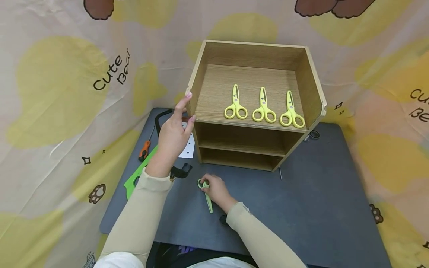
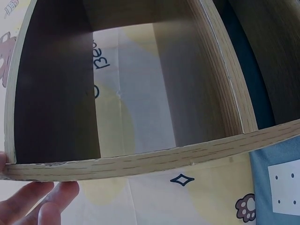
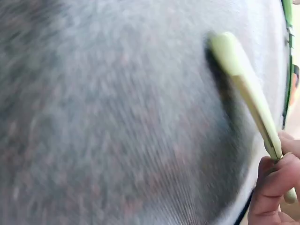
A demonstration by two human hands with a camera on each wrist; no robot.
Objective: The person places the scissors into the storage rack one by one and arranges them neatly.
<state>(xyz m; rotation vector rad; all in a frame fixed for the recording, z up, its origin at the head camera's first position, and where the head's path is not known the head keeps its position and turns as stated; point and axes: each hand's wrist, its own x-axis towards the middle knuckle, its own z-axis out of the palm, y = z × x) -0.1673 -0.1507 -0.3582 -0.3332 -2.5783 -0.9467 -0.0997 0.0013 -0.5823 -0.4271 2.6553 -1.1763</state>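
Near the surface's front edge, the right hand pinches green scissors (blades toward the person), while the left hand, fingers spread, touches the wooden shelf.

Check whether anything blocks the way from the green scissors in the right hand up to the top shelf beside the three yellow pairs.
Nothing visible does. The right hand grips the green scissors on the mat before the shelf unit, whose front is open, with bare shelf left of the yellow scissors.

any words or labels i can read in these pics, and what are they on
"cute bear" stands on the printed cloth backdrop, left of the wooden shelf.
"cu" over "be", cut off by the frame edge, stands on the same cloth at the far right.
"be", partly hidden, shows on the cloth through the shelf in the left wrist view.
Small marks on the three yellow scissors are too small to read.
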